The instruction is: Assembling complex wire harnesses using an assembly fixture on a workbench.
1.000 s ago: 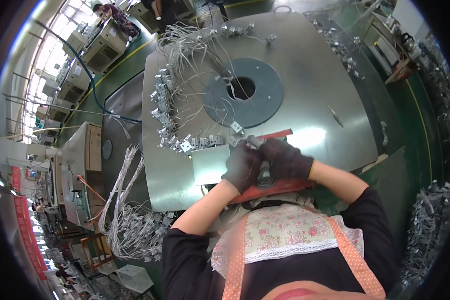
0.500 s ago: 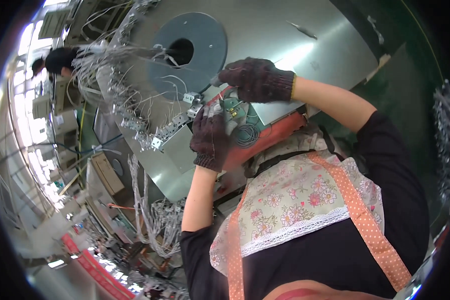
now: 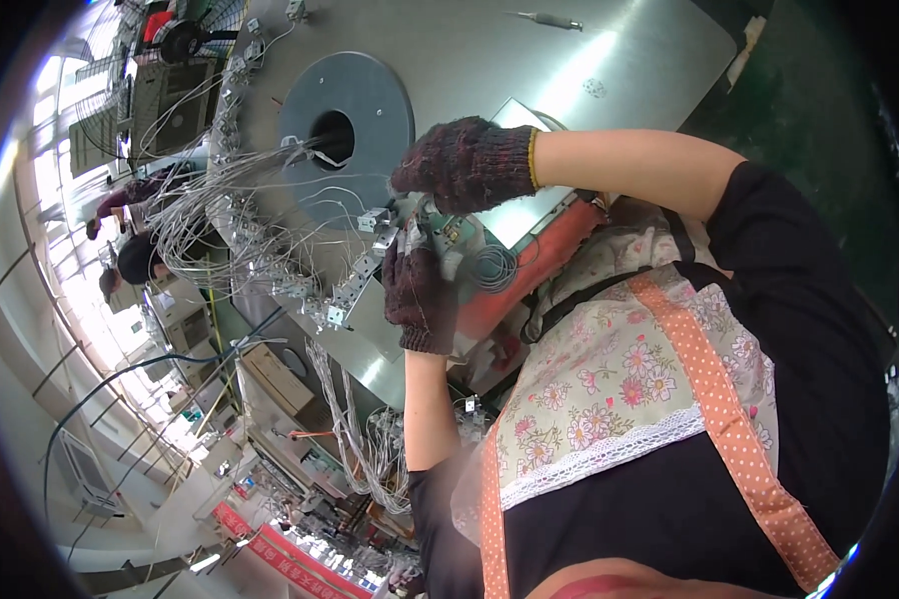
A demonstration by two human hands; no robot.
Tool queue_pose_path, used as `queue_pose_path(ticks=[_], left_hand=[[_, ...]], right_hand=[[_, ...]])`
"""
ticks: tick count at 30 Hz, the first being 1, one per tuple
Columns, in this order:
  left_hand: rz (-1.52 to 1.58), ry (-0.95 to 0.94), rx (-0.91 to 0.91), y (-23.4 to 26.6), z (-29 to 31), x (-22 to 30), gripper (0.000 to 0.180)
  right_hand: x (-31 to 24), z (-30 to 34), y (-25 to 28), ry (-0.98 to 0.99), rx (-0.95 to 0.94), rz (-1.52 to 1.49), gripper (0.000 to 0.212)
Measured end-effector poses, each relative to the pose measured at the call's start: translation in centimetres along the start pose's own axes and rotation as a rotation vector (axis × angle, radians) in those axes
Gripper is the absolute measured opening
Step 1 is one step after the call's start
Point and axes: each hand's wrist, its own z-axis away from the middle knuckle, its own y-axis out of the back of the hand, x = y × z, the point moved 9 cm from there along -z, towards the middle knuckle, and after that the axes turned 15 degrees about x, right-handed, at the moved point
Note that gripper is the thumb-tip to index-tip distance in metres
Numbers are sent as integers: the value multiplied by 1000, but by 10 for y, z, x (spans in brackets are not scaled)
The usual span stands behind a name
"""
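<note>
My left hand, in a dark knitted glove with pale fingertips, is closed at a small green fixture near the table's front edge. From the right my right hand, gloved the same way, reaches in with bent, closed fingers just above the left fingertips. What either hand pinches is hidden or too small to name. Right beside the left fingertips sits a small silver metal block with a thin wire. More such blocks form a row to the left. A coil of thin grey wire lies by the fixture.
A grey disc with a central hole lies on the metal table; a bundle of pale wires runs left from it. A slim pen-like tool lies at the back. Other people are at the far left.
My right hand has come in closer to my left fingertips. A red strip seen between the hands is now hidden. The whole view has shifted and turned a little.
</note>
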Motion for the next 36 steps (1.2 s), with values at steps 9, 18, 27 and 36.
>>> queue_pose_path(ticks=[9,18,27,36], left_hand=[[-69,49,-56,3,-1,3,60],[-59,42,-94,-6,17,-4,49],[-60,3,-113,-4,3,2,74],[-19,192,-61,21,-13,22,42]], right_hand=[[-4,5,4,75,92,-60,25],[-8,5,-8,9,-61,30,28],[-14,-7,14,70,35,-21,20],[61,-91,29,-203,-46,-277,19]])
